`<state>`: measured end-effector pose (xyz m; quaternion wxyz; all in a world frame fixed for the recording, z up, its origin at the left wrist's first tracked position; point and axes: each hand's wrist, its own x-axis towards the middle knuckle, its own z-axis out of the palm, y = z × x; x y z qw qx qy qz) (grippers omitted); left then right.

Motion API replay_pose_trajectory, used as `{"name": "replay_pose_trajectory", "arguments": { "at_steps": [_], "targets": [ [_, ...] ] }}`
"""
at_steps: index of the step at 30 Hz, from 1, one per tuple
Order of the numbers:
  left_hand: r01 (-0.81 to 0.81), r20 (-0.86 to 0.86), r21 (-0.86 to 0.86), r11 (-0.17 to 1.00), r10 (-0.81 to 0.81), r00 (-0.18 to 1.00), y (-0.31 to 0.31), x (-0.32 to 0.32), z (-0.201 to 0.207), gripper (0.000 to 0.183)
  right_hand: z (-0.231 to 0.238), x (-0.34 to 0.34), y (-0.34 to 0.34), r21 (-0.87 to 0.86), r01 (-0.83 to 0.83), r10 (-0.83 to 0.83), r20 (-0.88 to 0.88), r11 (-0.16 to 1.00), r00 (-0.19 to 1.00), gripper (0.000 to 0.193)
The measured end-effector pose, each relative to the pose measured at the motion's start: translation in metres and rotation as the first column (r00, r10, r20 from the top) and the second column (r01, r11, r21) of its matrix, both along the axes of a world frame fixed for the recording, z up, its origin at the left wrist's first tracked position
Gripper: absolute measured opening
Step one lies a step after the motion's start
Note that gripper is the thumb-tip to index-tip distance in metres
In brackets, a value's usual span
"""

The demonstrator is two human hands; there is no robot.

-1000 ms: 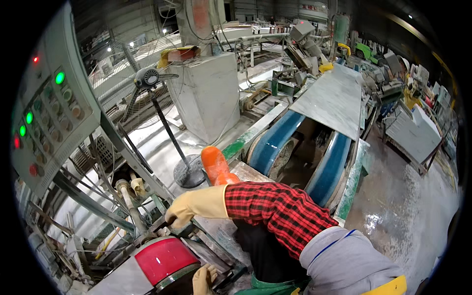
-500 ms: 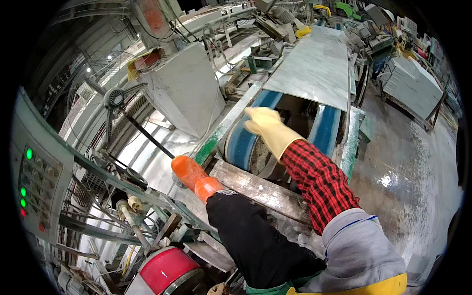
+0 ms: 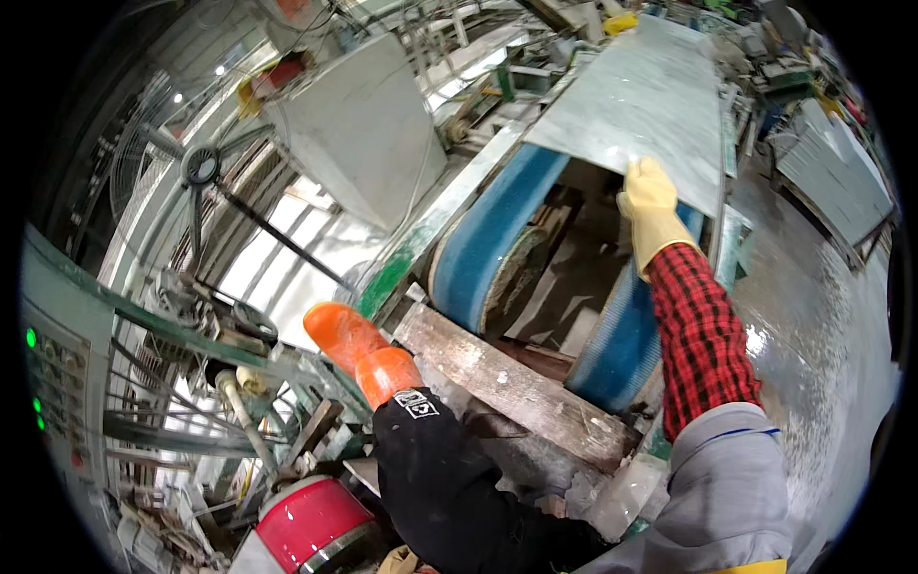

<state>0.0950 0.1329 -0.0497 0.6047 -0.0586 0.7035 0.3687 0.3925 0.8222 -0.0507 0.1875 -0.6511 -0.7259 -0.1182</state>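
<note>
It is an industrial workshop: blue conveyor belts (image 3: 488,244) carry a big pale slab (image 3: 636,100) at 1 o'clock, ctrl. panel (image 3: 62,368) w/ green lights (image 3: 32,337) is at 9 o'clock, wet flr. (image 3: 813,297) at 3 o'clock.

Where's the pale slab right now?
In the head view, the slab lies upper right of centre on the blue belts, its near edge at the gloved right hand.

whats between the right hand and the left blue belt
In the head view, a dark open gap lies between the right hand and the left blue belt, with a grimy wheel along the belt's inner side.
</note>
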Motion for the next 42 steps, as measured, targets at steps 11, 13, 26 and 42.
{"name": "replay_pose_trajectory", "arguments": {
  "at_steps": [11,13,26,42],
  "targets": [
    [-0.025,0.009,-0.114,0.993,0.026,1.000,0.004,-0.013,-0.006,0.028,0.003,-0.002,0.065,-0.394,0.241,-0.261,0.003,0.887,0.965,0.068],
    [-0.006,0.002,-0.118,0.993,0.006,1.000,0.001,-0.017,-0.010,0.027,-0.010,0.001,0.073,-0.341,0.191,-0.278,-0.229,0.921,0.933,0.072],
    [0.413,-0.250,-0.062,0.909,-0.415,0.875,-0.036,-0.013,-0.017,0.036,-0.007,-0.006,0.011,-0.200,-0.211,0.278,0.423,0.957,0.862,0.034],
    [-0.068,-0.246,0.210,0.975,0.120,0.962,-0.138,-0.030,-0.120,0.030,0.142,-0.038,-0.134,-0.599,-0.350,0.515,0.123,0.720,0.848,0.035]
  ]
}}
